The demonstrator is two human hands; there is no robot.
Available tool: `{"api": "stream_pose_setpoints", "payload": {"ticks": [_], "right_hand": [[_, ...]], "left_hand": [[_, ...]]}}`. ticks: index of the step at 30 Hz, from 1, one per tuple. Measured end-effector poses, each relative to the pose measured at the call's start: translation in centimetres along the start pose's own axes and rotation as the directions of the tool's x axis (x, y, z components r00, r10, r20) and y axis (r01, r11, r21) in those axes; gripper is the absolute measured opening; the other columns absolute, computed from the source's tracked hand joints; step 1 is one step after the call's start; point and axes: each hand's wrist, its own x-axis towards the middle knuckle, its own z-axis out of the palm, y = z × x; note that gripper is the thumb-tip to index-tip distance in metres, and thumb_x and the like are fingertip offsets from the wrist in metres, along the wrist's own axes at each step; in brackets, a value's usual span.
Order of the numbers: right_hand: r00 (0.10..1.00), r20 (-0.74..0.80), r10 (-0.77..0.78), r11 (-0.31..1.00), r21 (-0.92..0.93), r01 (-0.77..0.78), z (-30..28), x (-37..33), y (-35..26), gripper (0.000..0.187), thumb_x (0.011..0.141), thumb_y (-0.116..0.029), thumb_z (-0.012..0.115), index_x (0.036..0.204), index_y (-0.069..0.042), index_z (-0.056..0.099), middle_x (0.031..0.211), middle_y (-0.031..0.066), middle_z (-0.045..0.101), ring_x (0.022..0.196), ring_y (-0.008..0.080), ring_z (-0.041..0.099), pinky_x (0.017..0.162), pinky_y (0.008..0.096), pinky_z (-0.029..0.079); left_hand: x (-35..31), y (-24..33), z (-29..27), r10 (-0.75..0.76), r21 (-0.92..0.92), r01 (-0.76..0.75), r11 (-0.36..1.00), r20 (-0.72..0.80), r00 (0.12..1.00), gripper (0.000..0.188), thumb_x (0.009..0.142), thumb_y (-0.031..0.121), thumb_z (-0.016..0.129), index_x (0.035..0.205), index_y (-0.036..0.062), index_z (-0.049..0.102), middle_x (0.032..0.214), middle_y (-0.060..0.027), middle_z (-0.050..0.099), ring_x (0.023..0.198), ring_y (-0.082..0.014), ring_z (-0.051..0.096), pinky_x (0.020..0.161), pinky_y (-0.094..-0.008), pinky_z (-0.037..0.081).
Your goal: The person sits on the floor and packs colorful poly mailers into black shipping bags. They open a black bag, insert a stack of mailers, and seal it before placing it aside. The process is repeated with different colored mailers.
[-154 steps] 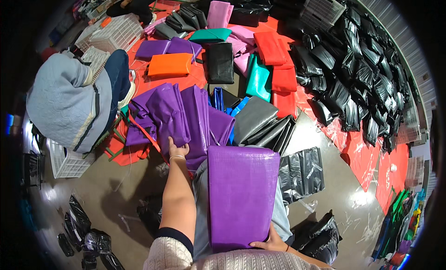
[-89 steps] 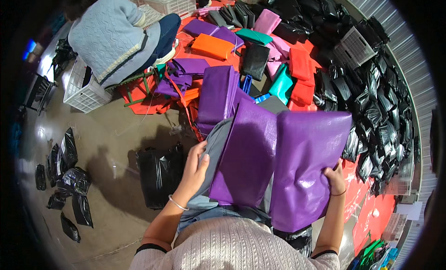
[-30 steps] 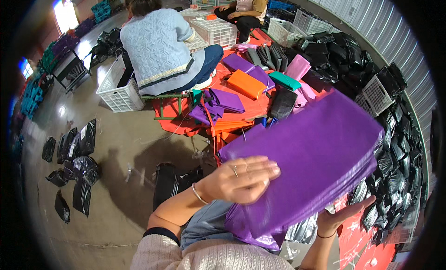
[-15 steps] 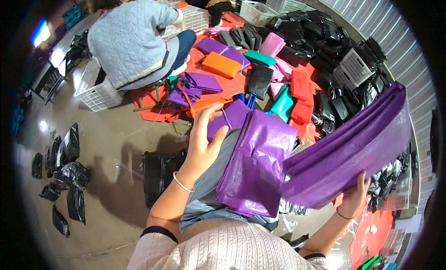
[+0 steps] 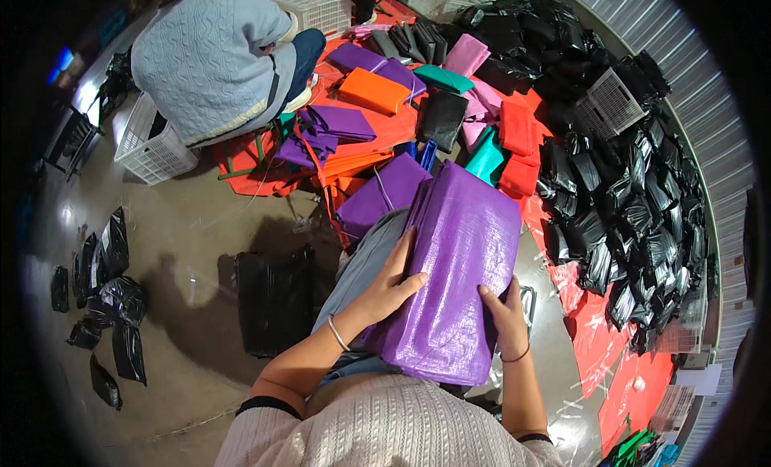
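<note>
A thick folded purple tarp, shiny and woven-looking, rests on my lap in a neat rectangle. My left hand presses along its left edge, the thumb bent over the top face and the fingers partly hidden by the folds. On the opposite edge, my right hand grips with the thumb on top and the other fingers at the side. Just beyond the tarp, a second purple folded bundle with a pale cord across it lies by my knee.
Red sheeting ahead carries folded bundles, among them an orange one and a black one. Black plastic packages heap up at the right. A co-worker sits front left beside a white crate. A black bag stands left.
The loose purple flap that my right hand held out to the right is now folded over onto the stack. Both hands have come in to its sides.
</note>
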Motion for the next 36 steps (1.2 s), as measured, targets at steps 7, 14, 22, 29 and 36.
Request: {"api": "stream_pose_setpoints", "payload": {"ticks": [7, 14, 22, 29, 36], "right_hand": [[0.814, 0.518, -0.263, 0.079, -0.829, 0.553, 5.0, -1.7, -1.5, 0.096, 0.068, -0.078, 0.059, 0.141, -0.017, 0.049, 0.155, 0.0193, 0.027, 0.143, 0.0509, 0.012, 0.11, 0.0681, -0.002], [0.798, 0.518, -0.308, 0.195, -0.787, 0.586, 5.2, -0.6, -0.9, 0.094, 0.065, -0.079, 0.062, 0.136, -0.017, 0.054, 0.153, 0.023, 0.028, 0.141, 0.0539, 0.013, 0.109, 0.0697, -0.001], [0.817, 0.506, -0.275, 0.266, -0.777, 0.571, 4.9, 0.3, 0.1, 0.099, 0.071, -0.084, 0.046, 0.144, -0.016, 0.044, 0.157, 0.0242, 0.017, 0.141, 0.0572, 0.003, 0.106, 0.0737, -0.004], [0.817, 0.479, -0.322, 0.278, -0.777, 0.565, 4.7, 1.0, 0.6, 0.095, 0.074, -0.079, 0.053, 0.144, -0.017, 0.043, 0.156, 0.0247, 0.02, 0.141, 0.0562, 0.009, 0.107, 0.0734, -0.001], [0.811, 0.479, -0.335, 0.263, -0.779, 0.569, 4.5, 0.7, 0.8, 0.095, 0.073, -0.079, 0.054, 0.143, -0.016, 0.045, 0.156, 0.0244, 0.021, 0.141, 0.0557, 0.008, 0.107, 0.073, -0.001]], "left_hand": [[0.5, -1.3, -1.6, 0.103, 0.02, -0.104, 0.994, 0.066, 0.993, 0.087, 0.093, 0.039, 0.057, 0.152, -0.0023, 0.008, 0.158, -0.0225, 0.01, 0.148, -0.0318, 0.009, 0.118, -0.0412, 0.01], [11.9, -21.4, -13.7, 0.016, 0.416, 0.271, 0.868, -0.569, 0.822, 0.063, 0.084, 0.026, 0.07, 0.136, 0.0015, 0.042, 0.131, -0.0237, 0.049, 0.121, -0.0382, 0.049, 0.1, -0.0456, 0.042], [18.6, -37.6, -18.8, -0.462, 0.563, 0.59, 0.579, -0.37, 0.806, 0.088, 0.073, 0.031, 0.078, 0.143, 0.0016, 0.035, 0.142, -0.0217, 0.044, 0.131, -0.0351, 0.044, 0.11, -0.0405, 0.037], [19.3, -36.6, -20.8, -0.76, 0.428, 0.713, 0.556, -0.085, 0.644, 0.106, 0.059, 0.049, 0.087, 0.14, -0.0014, 0.04, 0.142, -0.0221, 0.045, 0.131, -0.0337, 0.045, 0.108, -0.0398, 0.039], [16.7, -36.5, -17.9, -0.717, 0.294, 0.681, 0.67, 0.02, 0.697, 0.107, 0.057, 0.046, 0.089, 0.136, -0.009, 0.041, 0.131, -0.0223, 0.055, 0.119, -0.0308, 0.056, 0.1, -0.0391, 0.044]]}}
